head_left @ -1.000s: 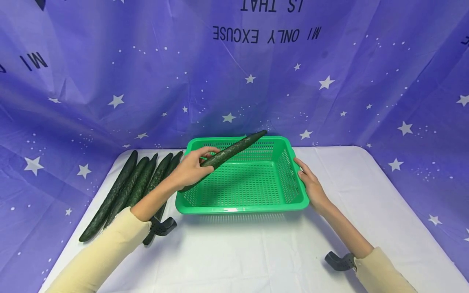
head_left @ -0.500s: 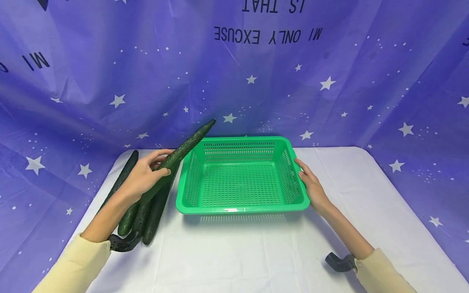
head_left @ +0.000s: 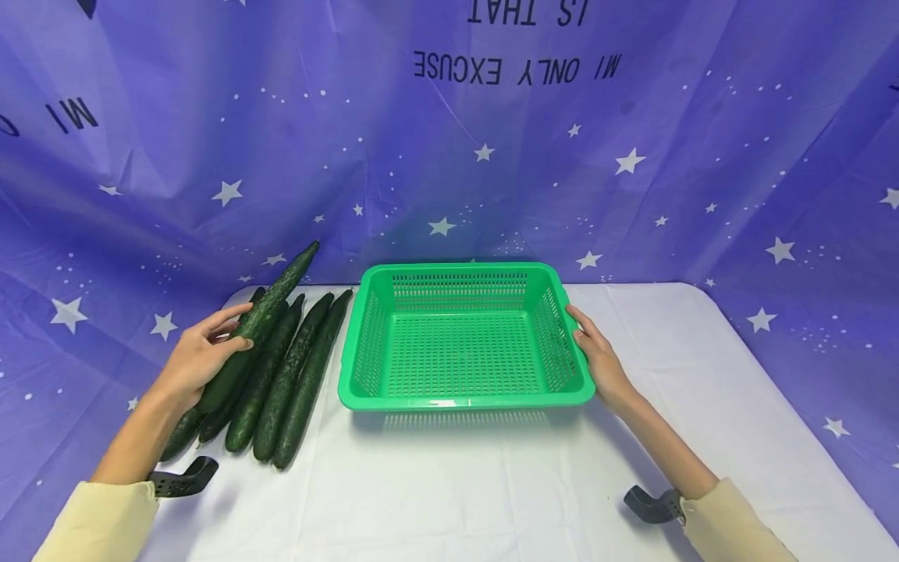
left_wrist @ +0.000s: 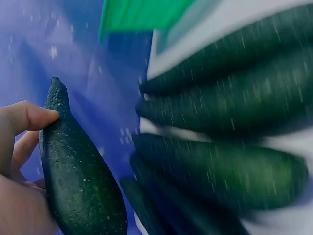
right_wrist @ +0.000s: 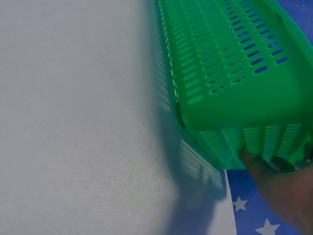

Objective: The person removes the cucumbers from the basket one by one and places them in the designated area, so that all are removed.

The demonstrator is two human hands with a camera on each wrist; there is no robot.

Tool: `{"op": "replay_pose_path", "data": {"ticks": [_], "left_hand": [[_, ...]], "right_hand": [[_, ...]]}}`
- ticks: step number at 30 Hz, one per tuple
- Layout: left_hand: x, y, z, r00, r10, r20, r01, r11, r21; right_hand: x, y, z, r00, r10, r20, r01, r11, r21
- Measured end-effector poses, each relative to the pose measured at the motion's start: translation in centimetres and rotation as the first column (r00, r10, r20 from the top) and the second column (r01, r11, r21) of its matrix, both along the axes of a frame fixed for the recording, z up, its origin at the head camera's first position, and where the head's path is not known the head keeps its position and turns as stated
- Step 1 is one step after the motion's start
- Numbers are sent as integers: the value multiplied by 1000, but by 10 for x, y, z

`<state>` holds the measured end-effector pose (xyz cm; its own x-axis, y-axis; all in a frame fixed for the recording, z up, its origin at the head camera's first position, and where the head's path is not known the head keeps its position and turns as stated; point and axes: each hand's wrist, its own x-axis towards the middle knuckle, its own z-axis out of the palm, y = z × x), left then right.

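Note:
My left hand (head_left: 197, 355) grips a long dark green cucumber (head_left: 274, 300) at the left of the table, thumb on one side and fingers on the other. The cucumber tilts, its narrow end pointing up and away, and it overlaps the leftmost of several other cucumbers (head_left: 305, 402) lying side by side. In the left wrist view the thumb presses near its tapered tip (left_wrist: 59, 93). At the middle stands a green slotted plastic basket (head_left: 463, 403) with nothing in it. My right hand (head_left: 605, 367) rests against its right end, extended fingers touching the outer wall in the right wrist view.
A white cloth (head_left: 449, 499) covers the table. Close behind the basket hangs a purple curtain (head_left: 393, 156) with stars and lettering, and it also runs along both sides. Black curved mounts (head_left: 186, 478) sit on both wrists.
My left hand has carried the cucumber left, from above the basket to over the leftmost cucumbers, and lower. The right hand and the basket stay in place.

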<state>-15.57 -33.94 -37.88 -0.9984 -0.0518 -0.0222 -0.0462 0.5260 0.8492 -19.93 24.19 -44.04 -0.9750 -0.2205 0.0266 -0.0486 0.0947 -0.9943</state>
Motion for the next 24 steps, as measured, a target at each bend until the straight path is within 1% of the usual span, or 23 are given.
{"op": "replay_pose_path", "data": {"ticks": [5, 11, 18, 21, 24], "left_hand": [[3, -31, -15, 999, 48, -5, -48, 999, -23], [6, -61, -29, 996, 81, 40, -80, 996, -39], [8, -81, -44, 989, 132, 69, -129, 991, -45], [7, -87, -49, 987, 143, 71, -140, 989, -48], [4, -92, -53, 986, 149, 70, -144, 987, -69]], "right_hand": [[1, 0, 0, 1000, 7, 5, -7, 1000, -11], [0, 0, 0, 1000, 7, 1, -7, 1000, -6], [-1, 1, -1, 1000, 8, -4, -8, 1000, -5], [-1, 1, -2, 1000, 11, -2, -11, 1000, 0], [-1, 1, -2, 1000, 13, 0, -13, 1000, -1]]}}
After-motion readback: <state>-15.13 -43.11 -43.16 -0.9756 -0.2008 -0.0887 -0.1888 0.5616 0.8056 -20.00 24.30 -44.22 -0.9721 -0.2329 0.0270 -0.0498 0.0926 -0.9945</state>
